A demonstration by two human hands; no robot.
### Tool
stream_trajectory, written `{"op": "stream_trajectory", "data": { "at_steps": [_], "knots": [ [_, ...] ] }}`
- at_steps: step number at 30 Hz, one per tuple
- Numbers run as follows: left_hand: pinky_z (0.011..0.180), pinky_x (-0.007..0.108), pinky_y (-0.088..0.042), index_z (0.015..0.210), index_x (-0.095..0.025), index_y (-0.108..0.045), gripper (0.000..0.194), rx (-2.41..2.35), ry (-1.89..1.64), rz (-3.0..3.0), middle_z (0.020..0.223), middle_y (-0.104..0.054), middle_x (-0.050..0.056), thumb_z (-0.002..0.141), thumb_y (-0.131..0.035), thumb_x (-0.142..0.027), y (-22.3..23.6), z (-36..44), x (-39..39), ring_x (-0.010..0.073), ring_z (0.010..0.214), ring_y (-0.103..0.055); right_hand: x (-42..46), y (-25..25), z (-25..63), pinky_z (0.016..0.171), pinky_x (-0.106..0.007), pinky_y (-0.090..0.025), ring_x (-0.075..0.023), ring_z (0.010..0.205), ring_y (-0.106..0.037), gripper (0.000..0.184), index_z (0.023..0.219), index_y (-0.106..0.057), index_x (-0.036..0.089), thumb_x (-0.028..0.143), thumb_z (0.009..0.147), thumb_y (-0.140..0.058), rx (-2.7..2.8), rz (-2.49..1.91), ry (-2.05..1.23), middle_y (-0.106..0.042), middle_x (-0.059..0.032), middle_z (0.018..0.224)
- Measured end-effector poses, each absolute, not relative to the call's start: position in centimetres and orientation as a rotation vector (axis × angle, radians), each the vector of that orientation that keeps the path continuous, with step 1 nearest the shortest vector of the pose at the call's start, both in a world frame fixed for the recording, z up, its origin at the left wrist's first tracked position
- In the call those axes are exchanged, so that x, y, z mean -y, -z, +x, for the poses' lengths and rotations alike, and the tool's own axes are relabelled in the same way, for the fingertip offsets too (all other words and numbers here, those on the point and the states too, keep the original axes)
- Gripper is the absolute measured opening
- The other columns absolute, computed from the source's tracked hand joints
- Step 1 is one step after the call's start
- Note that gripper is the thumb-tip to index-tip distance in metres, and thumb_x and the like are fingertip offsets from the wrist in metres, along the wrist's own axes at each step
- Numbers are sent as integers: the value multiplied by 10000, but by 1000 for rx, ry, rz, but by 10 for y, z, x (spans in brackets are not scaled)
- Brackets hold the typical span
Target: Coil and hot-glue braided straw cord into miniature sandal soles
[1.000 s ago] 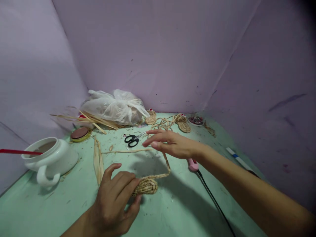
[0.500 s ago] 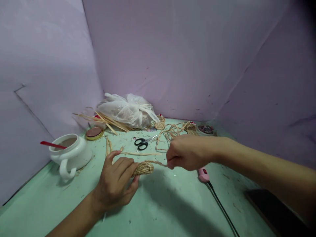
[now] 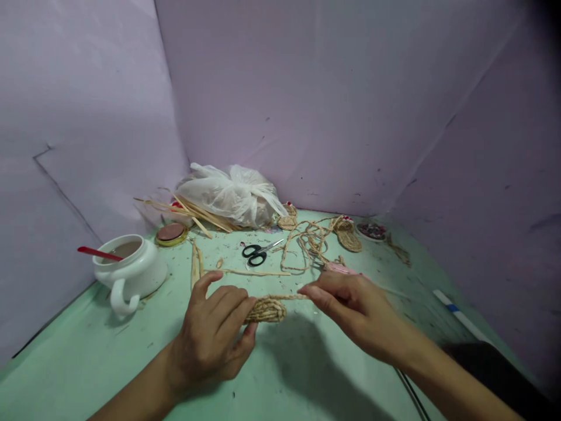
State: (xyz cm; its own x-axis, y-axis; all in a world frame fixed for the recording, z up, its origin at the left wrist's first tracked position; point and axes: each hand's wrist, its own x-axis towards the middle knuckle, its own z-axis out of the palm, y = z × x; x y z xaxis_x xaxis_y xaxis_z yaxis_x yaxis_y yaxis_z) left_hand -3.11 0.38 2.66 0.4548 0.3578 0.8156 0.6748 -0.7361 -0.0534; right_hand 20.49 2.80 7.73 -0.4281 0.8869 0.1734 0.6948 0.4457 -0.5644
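My left hand grips a flat oval coil of braided straw cord between thumb and fingers, held above the green table. From the coil's top edge a length of straw cord runs right to my right hand, which pinches it between thumb and fingertips. Beyond the hands lie black-handled scissors and a thin straw strip. Behind my right hand shows part of a pink tool; the rest is hidden. A loose tangle of straw cord lies farther back.
At left stands a white pot with a red stick in it. Behind are a round tin, straw strips, a white plastic bag, a woven sole shape and a small dish. Purple walls enclose the table.
My right hand has turned over and moved slightly lower and to the right, still pinching the cord. My left hand with the coil has shifted slightly right and down. The view has shifted a little.
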Motion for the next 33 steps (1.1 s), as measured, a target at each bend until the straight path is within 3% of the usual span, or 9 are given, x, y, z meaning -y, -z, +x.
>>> {"op": "stream_trajectory", "data": {
  "at_steps": [2, 6, 16, 33],
  "knots": [
    [860, 538, -395, 910, -75, -599, 225, 869, 1180, -2341, 783, -687, 121, 688, -630, -75, -25, -31, -3, 206, 695, -630, -26, -73, 204, 521, -252, -376, -139, 569, -540, 350, 652, -645, 209, 372, 896, -456, 2221, -1319, -619, -644, 2, 629],
    [870, 541, -390, 917, -77, -602, 226, 866, 1171, -2362, 792, -688, 119, 693, -630, -75, -23, -31, -3, 206, 708, -634, -27, -70, 202, 539, -248, -385, -135, 574, -561, 154, 736, -670, 220, 243, 831, -552, 2226, -1302, -634, -671, 19, 644],
    [855, 532, -403, 908, -78, -598, 240, 944, 1259, -2394, 784, -677, 115, 671, -632, -62, -24, -26, -1, 196, 704, -623, -14, -49, 192, 551, -254, -427, -143, 598, -574, 121, 764, -620, 157, 76, 814, -546, 2044, -956, -96, -628, -34, 656],
    [888, 501, -393, 909, -131, -574, 214, 1194, 1353, -2343, 799, -669, 70, 712, -616, -61, -19, -16, 8, 180, 740, -619, 10, -35, 175, 510, -281, -514, -185, 604, -647, 183, 871, -670, 137, 64, 794, -522, 1971, -941, -88, -697, -86, 728]
  ]
}}
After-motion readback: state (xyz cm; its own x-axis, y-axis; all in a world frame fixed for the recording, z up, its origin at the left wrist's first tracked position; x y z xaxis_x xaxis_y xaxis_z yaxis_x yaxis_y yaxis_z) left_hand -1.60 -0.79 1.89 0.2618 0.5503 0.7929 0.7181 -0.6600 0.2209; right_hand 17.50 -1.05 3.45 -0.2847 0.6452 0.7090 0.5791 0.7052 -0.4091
